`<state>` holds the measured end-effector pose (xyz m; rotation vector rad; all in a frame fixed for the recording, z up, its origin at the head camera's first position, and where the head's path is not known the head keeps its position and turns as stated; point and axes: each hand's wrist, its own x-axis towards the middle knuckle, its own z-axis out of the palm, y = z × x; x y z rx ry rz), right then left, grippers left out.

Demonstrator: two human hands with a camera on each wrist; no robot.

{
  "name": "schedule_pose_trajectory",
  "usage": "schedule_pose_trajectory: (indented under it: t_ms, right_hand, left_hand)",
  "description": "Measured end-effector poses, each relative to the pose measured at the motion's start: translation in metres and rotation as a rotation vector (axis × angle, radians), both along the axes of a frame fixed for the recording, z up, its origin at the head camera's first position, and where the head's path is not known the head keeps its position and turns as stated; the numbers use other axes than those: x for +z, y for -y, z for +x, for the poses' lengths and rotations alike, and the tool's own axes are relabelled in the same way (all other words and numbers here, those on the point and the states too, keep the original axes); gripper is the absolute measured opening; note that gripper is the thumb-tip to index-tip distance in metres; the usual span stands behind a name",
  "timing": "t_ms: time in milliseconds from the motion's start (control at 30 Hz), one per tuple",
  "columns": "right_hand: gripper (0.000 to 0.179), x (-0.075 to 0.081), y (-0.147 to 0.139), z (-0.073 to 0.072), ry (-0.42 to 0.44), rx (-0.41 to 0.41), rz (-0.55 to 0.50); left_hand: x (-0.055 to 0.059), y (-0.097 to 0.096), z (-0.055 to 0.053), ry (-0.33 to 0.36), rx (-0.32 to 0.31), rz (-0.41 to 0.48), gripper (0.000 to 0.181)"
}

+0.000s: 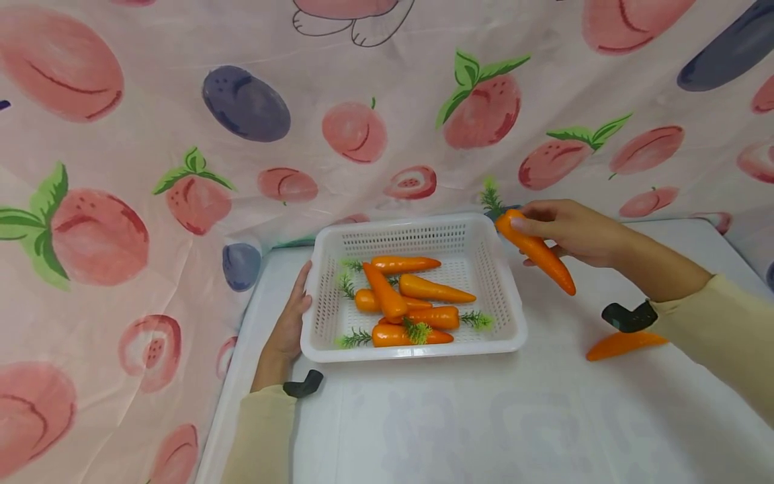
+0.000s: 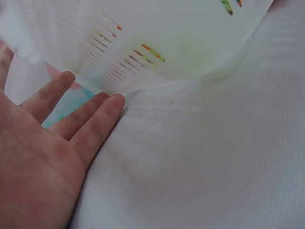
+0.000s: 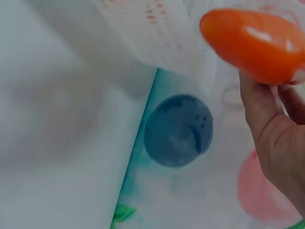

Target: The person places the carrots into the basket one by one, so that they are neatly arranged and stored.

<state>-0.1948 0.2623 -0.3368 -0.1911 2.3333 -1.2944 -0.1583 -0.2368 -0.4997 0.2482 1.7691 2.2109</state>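
Note:
A white perforated plastic basket (image 1: 417,353) stands on the table with several orange toy carrots (image 1: 438,289) lying in it, their green tops pointing various ways. My left hand (image 1: 289,329) is at the basket's left side, fingers straight along its outer wall; the left wrist view shows the fingertips (image 2: 112,102) by the lower edge. Beyond the basket's right rim, my right hand (image 1: 571,232) pinches another carrot (image 1: 541,255), its leafy top up toward the back and its tip down toward the front. In the right wrist view that carrot (image 3: 252,43) appears large above the hand.
One more carrot (image 1: 625,345) lies on the white table (image 1: 484,417) to the right, partly hidden by the right wrist and its black strap (image 1: 629,316). A fruit-print cloth (image 1: 357,81) hangs behind and along the left of the table.

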Motion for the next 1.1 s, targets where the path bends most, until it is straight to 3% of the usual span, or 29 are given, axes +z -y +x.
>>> schedule_pose_trajectory:
  t_ms: [600, 1100]
  right_hand:
    - [0.069, -0.002, 0.046, -0.006, 0.106, 0.003, -0.148]
    - [0.08, 0.003, 0.072, -0.005, 0.153, -0.057, -0.146]
  left_hand:
    - [-0.001, -0.001, 0.0, 0.005, -0.007, 0.013, 0.073]
    - [0.0, -0.001, 0.0, 0.008, 0.008, 0.001, 0.069]
